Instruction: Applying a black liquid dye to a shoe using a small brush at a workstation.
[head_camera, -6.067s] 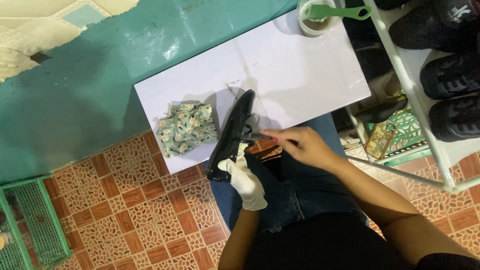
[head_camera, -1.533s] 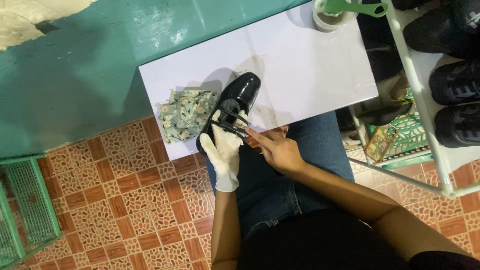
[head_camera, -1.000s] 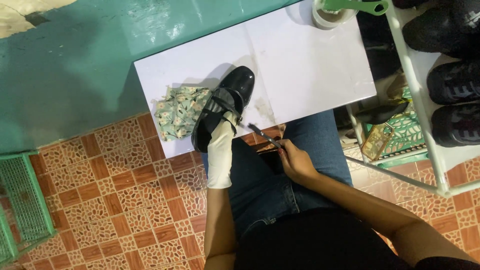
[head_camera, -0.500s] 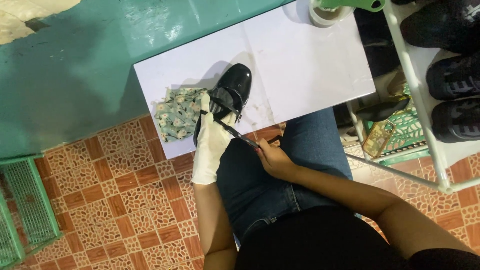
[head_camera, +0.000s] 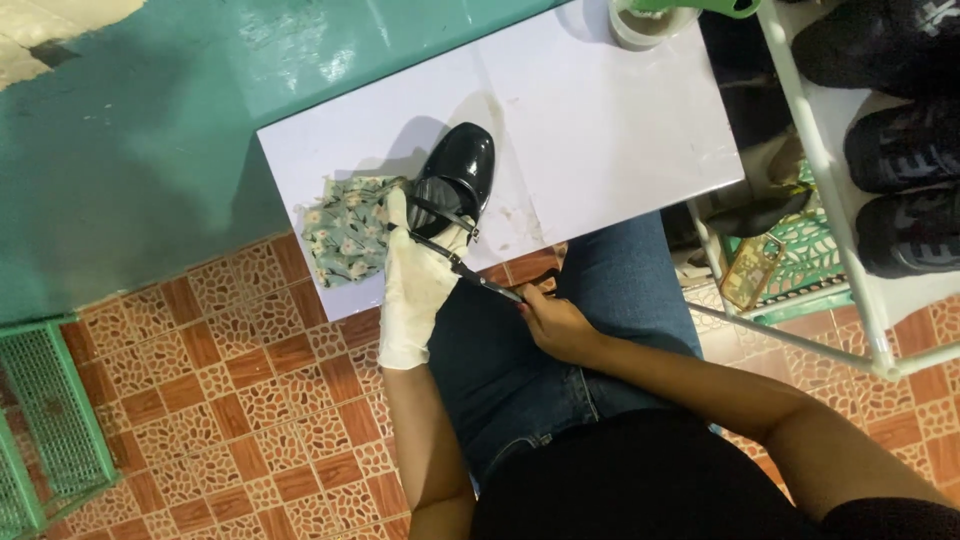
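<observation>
A white sheet (head_camera: 600, 130) covers the tiled floor (head_camera: 230, 400). On it, the gloved left hand (head_camera: 415, 285) grips a black shoe (head_camera: 455, 185) beside a floral cloth (head_camera: 345, 230). The right hand (head_camera: 555, 325) pinches a thin tool (head_camera: 465, 270) against it. A cup (head_camera: 645, 22) and shoe rack (head_camera: 850, 180) stand nearby.

Gloved left hand (head_camera: 415, 285) hides shoe (head_camera: 455, 180) heel; cup (head_camera: 645, 20) cut off by top edge; tool (head_camera: 470, 275) tip too small to tell

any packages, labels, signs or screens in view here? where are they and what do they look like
No clear packages, labels, signs or screens.
Nearest candidates:
round white tub, top edge beyond the white sheet; a green handle lies across it.
small flat amber rectangle, on the green mesh at right; too small to identify.
white marking on a black shoe, top right corner; too blurred to describe.
</observation>
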